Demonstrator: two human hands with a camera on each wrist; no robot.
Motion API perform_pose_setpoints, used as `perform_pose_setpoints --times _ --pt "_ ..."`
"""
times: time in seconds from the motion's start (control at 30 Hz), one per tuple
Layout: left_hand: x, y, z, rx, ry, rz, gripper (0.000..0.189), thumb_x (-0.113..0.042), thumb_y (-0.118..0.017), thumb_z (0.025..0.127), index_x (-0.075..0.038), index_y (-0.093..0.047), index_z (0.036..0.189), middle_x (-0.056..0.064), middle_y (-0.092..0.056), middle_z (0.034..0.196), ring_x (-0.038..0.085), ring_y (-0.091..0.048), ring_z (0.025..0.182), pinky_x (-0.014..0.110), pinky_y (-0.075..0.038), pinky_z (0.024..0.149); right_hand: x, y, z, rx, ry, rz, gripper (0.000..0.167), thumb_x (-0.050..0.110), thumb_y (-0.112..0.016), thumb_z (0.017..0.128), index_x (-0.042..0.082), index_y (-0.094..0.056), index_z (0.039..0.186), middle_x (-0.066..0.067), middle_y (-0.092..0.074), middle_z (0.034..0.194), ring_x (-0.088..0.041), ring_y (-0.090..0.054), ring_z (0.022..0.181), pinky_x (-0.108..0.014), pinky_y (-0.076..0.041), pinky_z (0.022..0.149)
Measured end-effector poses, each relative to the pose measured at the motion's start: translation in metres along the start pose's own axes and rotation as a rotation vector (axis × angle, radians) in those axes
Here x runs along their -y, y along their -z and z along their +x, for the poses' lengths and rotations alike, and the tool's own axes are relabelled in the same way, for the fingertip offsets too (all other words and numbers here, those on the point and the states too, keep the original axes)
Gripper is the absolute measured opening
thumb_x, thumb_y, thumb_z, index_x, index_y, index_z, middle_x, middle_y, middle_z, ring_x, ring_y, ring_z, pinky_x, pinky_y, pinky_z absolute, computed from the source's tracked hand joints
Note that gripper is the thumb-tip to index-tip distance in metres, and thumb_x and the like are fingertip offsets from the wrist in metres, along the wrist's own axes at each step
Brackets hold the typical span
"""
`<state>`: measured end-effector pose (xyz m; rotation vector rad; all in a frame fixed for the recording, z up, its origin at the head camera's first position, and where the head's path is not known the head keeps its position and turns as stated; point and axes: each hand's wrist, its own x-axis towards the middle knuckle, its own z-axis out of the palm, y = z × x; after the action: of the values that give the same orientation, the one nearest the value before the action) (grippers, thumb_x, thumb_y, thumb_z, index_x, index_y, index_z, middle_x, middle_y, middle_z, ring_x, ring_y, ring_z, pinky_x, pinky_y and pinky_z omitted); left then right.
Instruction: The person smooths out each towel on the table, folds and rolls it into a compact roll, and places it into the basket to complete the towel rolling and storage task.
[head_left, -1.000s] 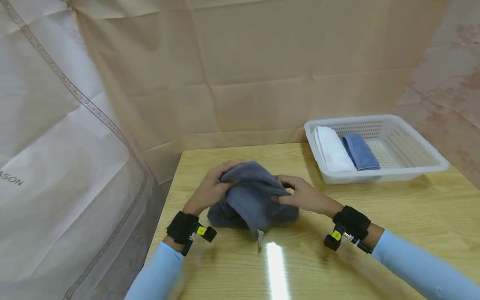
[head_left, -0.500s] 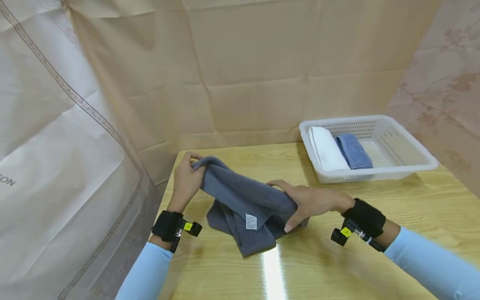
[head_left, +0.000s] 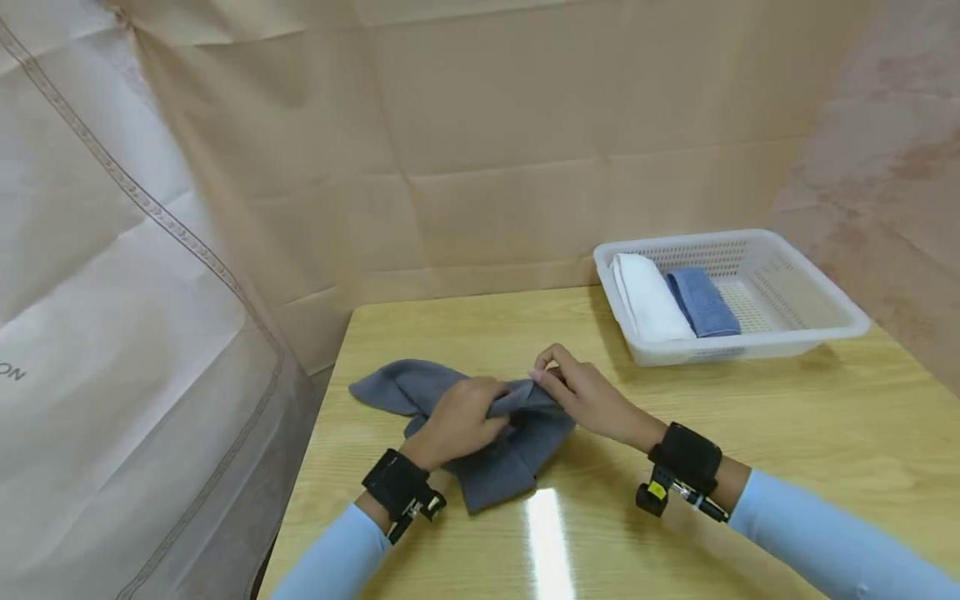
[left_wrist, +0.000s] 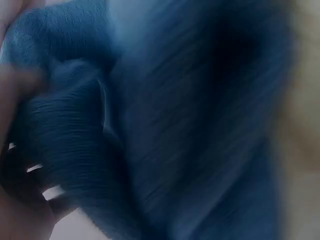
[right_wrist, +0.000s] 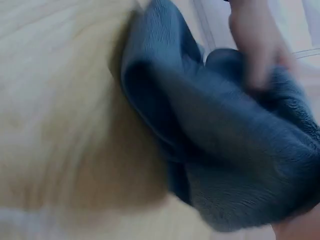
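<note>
A dark grey towel [head_left: 498,475] lies crumpled near the table's left side, one flap spread out to the left. My left hand [head_left: 463,421] is over its middle, gripping a fold between thumb and fingers. At the towel's upper right edge, my right hand [head_left: 581,396] pinches the cloth between thumb and curled fingers. In the left wrist view the towel [left_wrist: 165,115] fills most of the frame, blurred, with fingers at the left edge. The right wrist view shows the towel [right_wrist: 225,130] bunched and partly raised, the left hand [right_wrist: 257,50] behind it.
A white plastic basket [head_left: 817,325] stands at the back right of the wooden table [head_left: 675,517]. Inside it are a folded white towel [head_left: 651,300] and a folded blue towel [head_left: 703,302]. A beige cloth [head_left: 480,150] hangs behind the table.
The left hand let go of the towel's far left corner and moved right to its middle. The right hand went from spread over the towel's right side to pinching its edge. The towel's label is now hidden.
</note>
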<state>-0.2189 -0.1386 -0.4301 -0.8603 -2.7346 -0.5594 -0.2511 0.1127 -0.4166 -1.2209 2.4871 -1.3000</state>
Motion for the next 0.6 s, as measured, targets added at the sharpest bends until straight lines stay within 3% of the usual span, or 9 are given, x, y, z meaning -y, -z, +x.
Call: perform_pose_setpoints --times 0.1,0.17,0.23,0.33,0.43,0.53,0.6 --pt "0.004 0.027 0.001 -0.243 0.05 -0.084 0.018 0.001 -0.062 0.093 -0.009 -0.074 0.102 0.003 -0.072 0.095 0.016 -0.067 0.081 0.034 -0.055 0.072 0.002 0.008 0.0 0.028 -0.06 -0.028 0.025 0.037 -0.071 0.098 0.014 -0.06 0.103 0.008 -0.046 0.066 -0.005 -0.042 0.055 -0.025 -0.037 0.054" --pt "0.008 0.049 0.003 -0.384 0.051 -0.037 0.022 0.009 -0.06 0.088 -0.008 -0.073 0.096 0.006 -0.071 0.092 0.019 -0.067 0.078 0.036 -0.055 0.068 -0.002 0.017 -0.006 0.076 -0.099 -0.044 0.027 0.04 -0.076 0.094 0.017 -0.063 0.088 0.011 -0.044 0.066 -0.004 -0.043 0.056 -0.024 -0.037 0.054" --pt "0.015 0.068 0.002 -0.477 0.052 0.054 0.026 0.014 -0.058 0.081 -0.006 -0.071 0.091 0.009 -0.069 0.088 0.024 -0.066 0.076 0.039 -0.054 0.065 -0.004 0.029 -0.013 0.103 -0.151 0.012 0.034 0.04 -0.072 0.097 0.015 -0.061 0.076 0.011 -0.042 0.067 -0.005 -0.044 0.06 -0.024 -0.038 0.057" --pt "0.029 0.091 -0.005 -0.54 0.114 0.179 0.032 0.018 -0.057 0.073 -0.006 -0.071 0.089 0.011 -0.069 0.086 0.028 -0.065 0.075 0.042 -0.053 0.063 -0.002 0.054 -0.025 0.068 -0.254 0.207 0.031 0.033 -0.067 0.102 0.007 -0.069 0.086 0.005 -0.055 0.076 -0.01 -0.054 0.071 -0.025 -0.046 0.066" --pt "0.042 0.109 -0.019 -0.555 0.188 0.177 0.035 0.022 -0.058 0.072 -0.005 -0.072 0.09 0.012 -0.07 0.084 0.028 -0.064 0.069 0.041 -0.05 0.061 0.004 0.084 -0.036 0.045 -0.33 0.342 0.028 0.028 -0.07 0.1 0.0 -0.068 0.098 -0.003 -0.064 0.085 -0.017 -0.063 0.08 -0.03 -0.052 0.073" --pt "0.049 0.126 -0.032 -0.577 0.216 0.135 0.034 0.022 -0.057 0.073 -0.004 -0.073 0.088 0.013 -0.07 0.08 0.025 -0.06 0.062 0.038 -0.045 0.059 0.011 0.114 -0.047 0.086 -0.329 0.286 0.033 0.026 -0.076 0.095 0.002 -0.055 0.088 -0.007 -0.052 0.078 -0.02 -0.056 0.072 -0.032 -0.049 0.065" --pt "0.047 0.14 -0.04 -0.598 0.206 0.134 0.035 0.022 -0.055 0.072 -0.003 -0.073 0.086 0.012 -0.07 0.078 0.023 -0.055 0.059 0.036 -0.041 0.057 0.02 0.133 -0.056 0.125 -0.253 0.183 0.034 0.02 -0.076 0.095 0.007 -0.047 0.083 -0.005 -0.041 0.075 -0.021 -0.047 0.068 -0.032 -0.043 0.06"
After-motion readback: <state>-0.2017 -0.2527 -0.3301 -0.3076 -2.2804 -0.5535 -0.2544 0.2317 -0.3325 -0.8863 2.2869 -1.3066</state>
